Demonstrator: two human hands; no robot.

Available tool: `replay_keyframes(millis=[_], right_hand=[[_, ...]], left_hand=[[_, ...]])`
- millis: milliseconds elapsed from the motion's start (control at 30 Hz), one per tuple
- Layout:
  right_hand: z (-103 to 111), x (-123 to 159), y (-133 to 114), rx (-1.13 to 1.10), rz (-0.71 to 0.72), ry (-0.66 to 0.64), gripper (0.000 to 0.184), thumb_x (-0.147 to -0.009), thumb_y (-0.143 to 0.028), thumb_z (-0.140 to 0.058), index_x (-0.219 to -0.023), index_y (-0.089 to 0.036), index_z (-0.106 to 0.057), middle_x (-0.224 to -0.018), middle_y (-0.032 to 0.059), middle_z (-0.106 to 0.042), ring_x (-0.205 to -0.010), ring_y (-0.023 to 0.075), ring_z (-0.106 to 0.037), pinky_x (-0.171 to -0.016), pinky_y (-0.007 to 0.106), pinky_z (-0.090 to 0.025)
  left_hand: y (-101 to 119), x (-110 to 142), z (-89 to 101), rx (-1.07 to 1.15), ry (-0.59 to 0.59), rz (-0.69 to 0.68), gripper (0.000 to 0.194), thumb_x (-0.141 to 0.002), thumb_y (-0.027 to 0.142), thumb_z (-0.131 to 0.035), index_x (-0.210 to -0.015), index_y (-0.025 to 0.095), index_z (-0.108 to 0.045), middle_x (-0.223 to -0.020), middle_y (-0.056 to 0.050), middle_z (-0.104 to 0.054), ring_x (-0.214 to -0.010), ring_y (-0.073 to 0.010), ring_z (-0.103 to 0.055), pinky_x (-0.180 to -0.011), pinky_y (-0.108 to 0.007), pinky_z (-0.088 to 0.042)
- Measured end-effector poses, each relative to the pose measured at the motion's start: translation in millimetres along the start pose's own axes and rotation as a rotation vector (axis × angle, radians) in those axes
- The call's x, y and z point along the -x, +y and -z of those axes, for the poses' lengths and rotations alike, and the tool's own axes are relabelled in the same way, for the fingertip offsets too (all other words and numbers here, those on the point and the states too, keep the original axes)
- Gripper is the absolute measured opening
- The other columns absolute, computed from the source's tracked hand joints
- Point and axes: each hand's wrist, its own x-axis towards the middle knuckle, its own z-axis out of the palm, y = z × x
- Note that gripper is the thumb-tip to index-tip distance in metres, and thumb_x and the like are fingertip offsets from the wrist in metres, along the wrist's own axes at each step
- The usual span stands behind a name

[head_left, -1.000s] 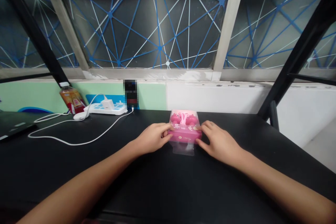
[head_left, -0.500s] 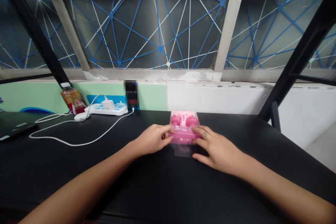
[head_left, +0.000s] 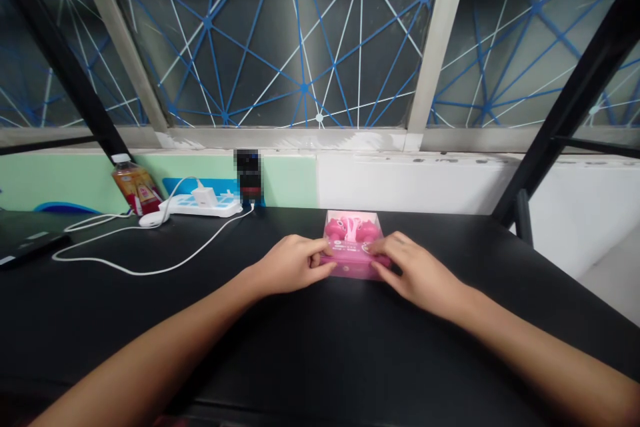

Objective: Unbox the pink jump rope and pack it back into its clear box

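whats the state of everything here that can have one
left hand, fingers curled against the box's left end
right hand, fingers resting on the box's right end
pink box, lying flat on the black table, clear top, looks closed
plastic bottle, upright, capped, orange liquid inside
white power strip, white charger plugged in

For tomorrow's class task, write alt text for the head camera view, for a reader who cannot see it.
The left hand and right hand grip the sides of a pink clear-topped box on a black table. Farther back are a white power strip and a plastic bottle.
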Motion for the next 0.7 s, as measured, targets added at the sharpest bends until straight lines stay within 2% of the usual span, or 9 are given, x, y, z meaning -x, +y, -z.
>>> replay_keyframes(millis=[100, 167, 267, 367, 700], right_hand=[[-0.5, 0.6, 3.8, -0.019, 0.041, -0.011, 0.019, -0.096, -0.020, -0.051, -0.112, -0.021, -0.061, -0.108, 0.0086, -0.066, -0.102, 0.0238, -0.058, -0.090, 0.043, -0.052], [-0.4, 1.0, 5.3, -0.016, 0.043, -0.023, 0.020, -0.097, -0.020, -0.050, -0.113, -0.021, -0.061, -0.112, 0.0088, -0.065, -0.106, 0.0234, -0.057, -0.093, 0.043, -0.051], [-0.1, 1.3, 6.4, -0.008, 0.029, -0.041, 0.022, -0.097, -0.018, -0.048, -0.115, -0.020, -0.061, -0.116, 0.0089, -0.063, -0.109, 0.0227, -0.057, -0.096, 0.042, -0.050], [0.1, 1.4, 6.5, -0.016, 0.022, -0.047, 0.022, -0.097, -0.017, -0.049, -0.114, -0.020, -0.061, -0.116, 0.0085, -0.063, -0.109, 0.0223, -0.057, -0.096, 0.041, -0.050], [0.8, 1.7, 2.4, 0.052, -0.021, -0.068, 0.026, -0.092, -0.017, -0.052, -0.116, -0.022, -0.060, -0.117, 0.0076, -0.063, -0.110, 0.0234, -0.057, -0.092, 0.042, -0.054]], left_hand=[[0.3, -0.9, -3.0, -0.111, 0.053, -0.017, 0.014, -0.092, 0.031, -0.057, -0.088, 0.020, -0.064, -0.063, 0.004, -0.054, -0.059, -0.0106, -0.053, -0.056, -0.022, -0.039], [0.5, -1.7, -4.8, -0.151, 0.107, -0.038, 0.015, -0.092, 0.031, -0.057, -0.086, 0.020, -0.065, -0.071, 0.001, -0.056, -0.067, -0.0129, -0.056, -0.061, -0.024, -0.042], [0.4, -2.4, -6.2, -0.125, 0.166, -0.072, 0.012, -0.091, 0.030, -0.058, -0.091, 0.020, -0.065, -0.097, -0.005, -0.062, -0.093, -0.0183, -0.060, -0.081, -0.030, -0.049], [-1.1, -2.8, -6.1, -0.042, 0.133, -0.104, 0.011, -0.092, 0.025, -0.057, -0.100, 0.021, -0.062, -0.114, -0.006, -0.063, -0.112, -0.0204, -0.056, -0.097, -0.035, -0.047], [-3.4, -0.5, -0.3, -0.066, 0.082, -0.123, 0.015, -0.091, 0.025, -0.057, -0.104, 0.021, -0.062, -0.120, -0.005, -0.066, -0.117, -0.0211, -0.057, -0.103, -0.038, -0.047]])
